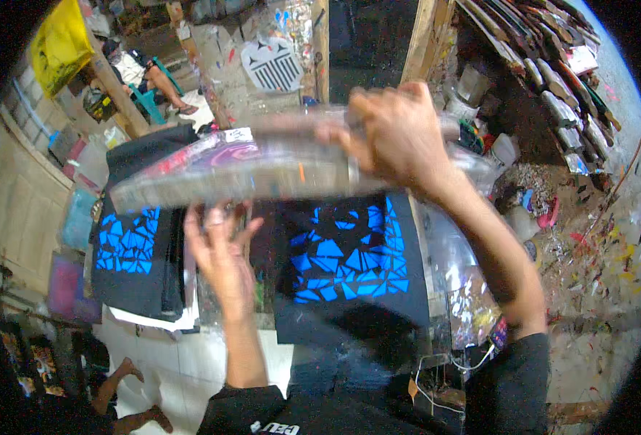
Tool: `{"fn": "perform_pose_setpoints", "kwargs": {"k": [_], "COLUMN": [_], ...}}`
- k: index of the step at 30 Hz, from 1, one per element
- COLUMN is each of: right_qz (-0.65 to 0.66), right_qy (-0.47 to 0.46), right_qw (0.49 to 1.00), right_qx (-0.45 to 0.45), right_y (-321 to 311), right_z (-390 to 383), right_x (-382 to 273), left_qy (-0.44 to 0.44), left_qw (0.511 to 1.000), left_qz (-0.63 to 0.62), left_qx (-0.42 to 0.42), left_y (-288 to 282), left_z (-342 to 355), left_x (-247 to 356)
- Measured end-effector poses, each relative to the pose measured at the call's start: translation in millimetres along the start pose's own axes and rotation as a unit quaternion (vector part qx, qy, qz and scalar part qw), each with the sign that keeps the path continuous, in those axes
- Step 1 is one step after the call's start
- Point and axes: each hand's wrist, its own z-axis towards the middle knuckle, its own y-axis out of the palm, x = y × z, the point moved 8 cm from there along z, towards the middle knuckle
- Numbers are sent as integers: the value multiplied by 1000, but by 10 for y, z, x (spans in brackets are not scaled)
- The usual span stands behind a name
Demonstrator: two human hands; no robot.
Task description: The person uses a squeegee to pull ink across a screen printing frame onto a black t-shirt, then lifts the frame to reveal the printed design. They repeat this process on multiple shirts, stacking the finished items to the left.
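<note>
A wooden screen printing frame (262,177), smeared by motion, hangs tilted across the middle above dark fabric. My right hand (400,134) is closed over a long brownish bar, apparently a squeegee (291,125), along the frame's far side; blur hides the exact grip. Just below the frame's near edge is my left hand (222,243), fingers spread and pointing up; whether the fingertips touch the wood I cannot tell. Beneath lies a black fabric piece (356,315) printed with bright blue angular shards. Another black fabric piece (128,286) with the same blue pattern lies to the left.
Stacked wooden frames (552,80) lean at the far right. A grey stencil-like panel (272,65) is at the back. One person (143,72) sits far left under a yellow sheet (59,47); another person's bare feet (128,370) show at lower left. A white cable (472,366) hangs near my right elbow.
</note>
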Motion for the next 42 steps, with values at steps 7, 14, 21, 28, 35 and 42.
{"fn": "perform_pose_setpoints", "kwargs": {"k": [7,14,21,28,35,42], "right_qz": [151,82,-13,151,21,45], "right_qy": [12,-78,23,-96,-8,-90], "right_qw": [923,977,978,943,962,958], "right_qx": [-354,-178,-207,-280,-271,-268], "right_y": [1827,1877,3166,2740,3117,3189], "right_z": [-1369,-1709,-198,-1037,11,-269], "right_x": [-382,-572,491,-56,493,151], "left_qy": [-277,-174,-277,-358,-381,-413], "left_qw": [946,953,924,911,897,881], "left_qz": [161,245,263,205,223,228], "left_qx": [60,34,32,4,25,42], "left_y": [-1463,-1590,-1593,-1647,-1641,-1724], "left_z": [-828,-929,-955,-932,-933,-1021], "left_x": [-1089,-1205,-1244,-1332,-1301,-1323]}}
